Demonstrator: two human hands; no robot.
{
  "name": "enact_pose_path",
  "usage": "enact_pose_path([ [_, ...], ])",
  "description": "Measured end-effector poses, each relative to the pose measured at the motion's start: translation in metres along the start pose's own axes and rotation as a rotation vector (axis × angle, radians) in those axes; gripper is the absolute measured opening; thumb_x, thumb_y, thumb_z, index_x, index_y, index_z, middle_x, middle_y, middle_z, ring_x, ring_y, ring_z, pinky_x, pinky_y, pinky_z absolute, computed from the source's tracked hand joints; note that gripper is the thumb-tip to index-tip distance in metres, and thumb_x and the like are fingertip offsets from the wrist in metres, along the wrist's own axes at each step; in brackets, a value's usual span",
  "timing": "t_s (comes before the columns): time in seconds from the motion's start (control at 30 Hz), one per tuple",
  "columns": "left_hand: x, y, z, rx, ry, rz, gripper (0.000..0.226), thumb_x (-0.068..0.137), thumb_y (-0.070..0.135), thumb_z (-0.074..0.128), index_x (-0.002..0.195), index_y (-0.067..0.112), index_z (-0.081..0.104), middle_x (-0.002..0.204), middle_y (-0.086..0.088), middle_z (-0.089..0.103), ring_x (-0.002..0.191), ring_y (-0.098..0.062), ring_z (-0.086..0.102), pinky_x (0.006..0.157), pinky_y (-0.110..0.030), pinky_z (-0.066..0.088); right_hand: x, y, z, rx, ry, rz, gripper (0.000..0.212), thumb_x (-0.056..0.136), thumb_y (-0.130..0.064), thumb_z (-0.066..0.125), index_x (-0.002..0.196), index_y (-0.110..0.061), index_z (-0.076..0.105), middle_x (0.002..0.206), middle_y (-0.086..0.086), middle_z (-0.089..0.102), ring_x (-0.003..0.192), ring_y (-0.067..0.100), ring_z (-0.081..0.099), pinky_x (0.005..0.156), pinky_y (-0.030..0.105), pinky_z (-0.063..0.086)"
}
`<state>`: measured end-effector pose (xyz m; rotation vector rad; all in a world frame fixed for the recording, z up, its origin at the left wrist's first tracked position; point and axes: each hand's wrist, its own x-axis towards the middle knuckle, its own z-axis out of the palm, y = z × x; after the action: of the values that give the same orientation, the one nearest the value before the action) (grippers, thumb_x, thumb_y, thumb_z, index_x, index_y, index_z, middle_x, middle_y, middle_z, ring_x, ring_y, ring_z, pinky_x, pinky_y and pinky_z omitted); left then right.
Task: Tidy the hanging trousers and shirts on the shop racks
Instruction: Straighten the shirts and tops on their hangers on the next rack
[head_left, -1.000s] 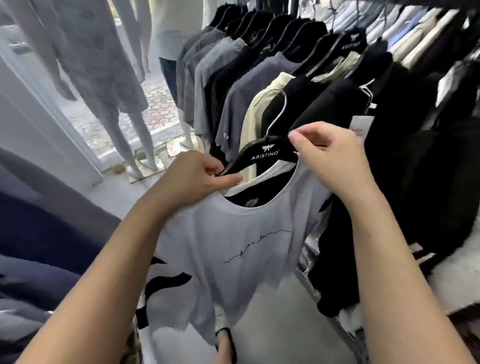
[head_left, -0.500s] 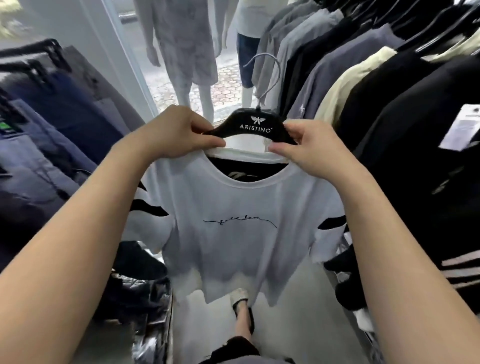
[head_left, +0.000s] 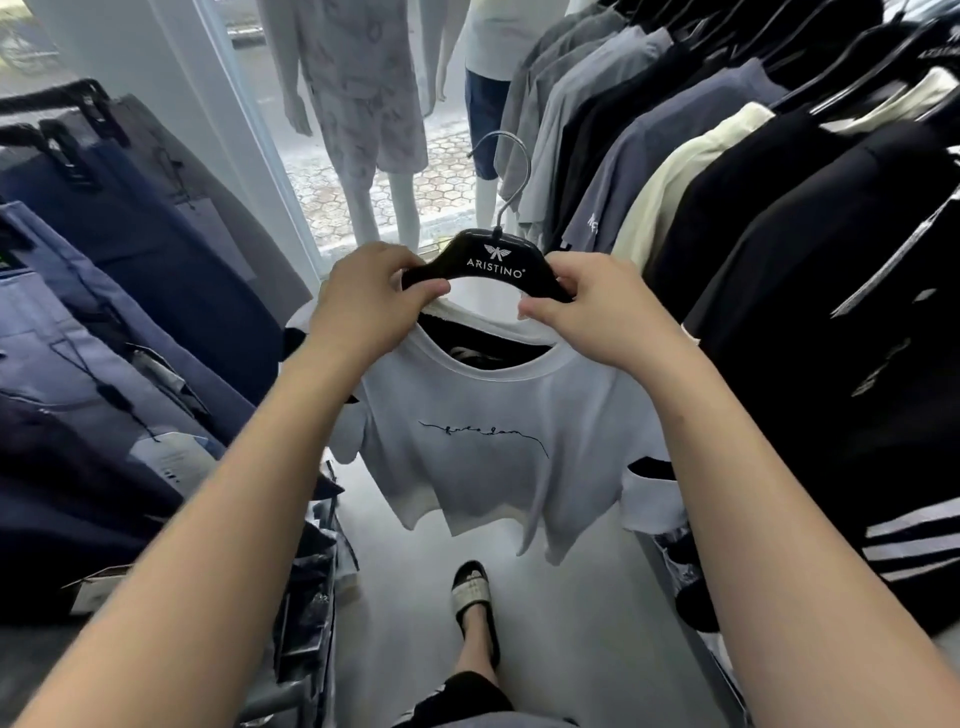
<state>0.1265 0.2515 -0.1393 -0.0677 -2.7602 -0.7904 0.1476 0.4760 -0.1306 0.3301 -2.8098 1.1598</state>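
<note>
Head cam is looking down over two bare forearms reaching forward, both hands meeting at a black hanger (head_left: 491, 260). Left hand (head_left: 366, 301) is curling around the hanger's left shoulder, thumb pressing along the underside. Right hand (head_left: 597, 306) is pinching the right shoulder together with the collar of the white t-shirt (head_left: 498, 441) hanging from it. White lettering on the hanger is reading "ARISTINO" under a small winged logo. A thin black script line is running across the shirt's chest, too fine to read. The hanger's metal hook (head_left: 511, 171) is sticking up free, off any rail, between the trousers (head_left: 130, 291) hanging on the left and the row of shirts (head_left: 727, 171) on the right. Both racks' rails are getting cut off by the picture's edges.
</note>
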Motion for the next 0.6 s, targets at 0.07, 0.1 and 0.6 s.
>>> enact_pose_path([
  [0.07,-0.016,0.013,0.014,-0.006,0.163,-0.067,0.033,0.088,0.043,0.06,0.11,0.02,0.068,0.116,-0.001,0.063,0.113,-0.018,0.055,0.094,-0.031,0.038,-0.002,-0.004,0.011,0.023,0.048,0.044,0.017,0.086,-0.03,0.068,0.074,-0.027,0.057,0.07,-0.006,0.055,0.064,0.006,0.05,0.054,0.022,0.035],
  [0.1,-0.027,0.023,0.02,-0.07,0.189,-0.112,0.033,0.091,0.043,0.056,0.109,0.018,0.069,0.112,-0.001,0.066,0.108,-0.018,0.058,0.09,-0.029,0.04,-0.003,-0.006,0.02,0.026,0.078,0.064,0.015,0.086,-0.029,0.067,0.075,-0.026,0.057,0.072,-0.004,0.056,0.066,0.01,0.052,0.056,0.025,0.038],
  [0.6,-0.056,0.006,0.027,-0.879,-0.245,-0.461,0.02,0.091,0.019,0.062,0.105,0.007,0.069,0.101,-0.015,0.073,0.098,-0.028,0.069,0.098,-0.049,0.049,-0.024,-0.018,0.059,0.788,-0.44,0.275,0.03,0.095,-0.005,0.056,0.119,-0.017,0.069,0.118,0.006,0.07,0.107,0.015,0.067,0.097,0.037,0.053],
])
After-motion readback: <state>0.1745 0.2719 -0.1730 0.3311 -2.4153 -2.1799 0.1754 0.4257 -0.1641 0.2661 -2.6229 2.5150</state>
